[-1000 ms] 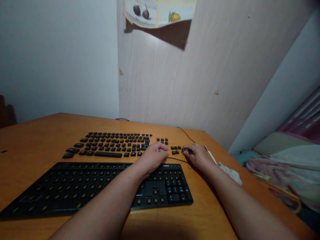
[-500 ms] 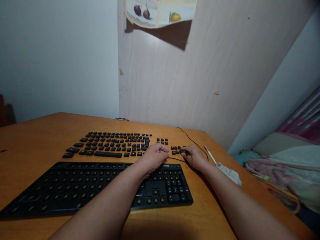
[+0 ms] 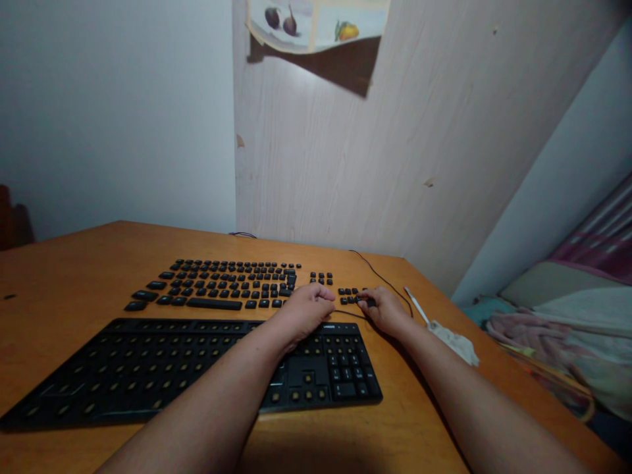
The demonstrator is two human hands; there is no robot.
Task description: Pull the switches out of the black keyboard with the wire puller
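Light touch wins
Right hand [image 3: 388,311] pinches a keycap [image 3: 358,299], best kept level. Left hand [image 3: 307,313] is curled; can't tell if it's holding anything.

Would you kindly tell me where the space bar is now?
In the head view, the space bar lies left of center, between the keyboard base and other loose keys.

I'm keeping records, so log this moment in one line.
Left hand: at far edge of keyboard | right hand: at loose keys | cloth: right of keyboard
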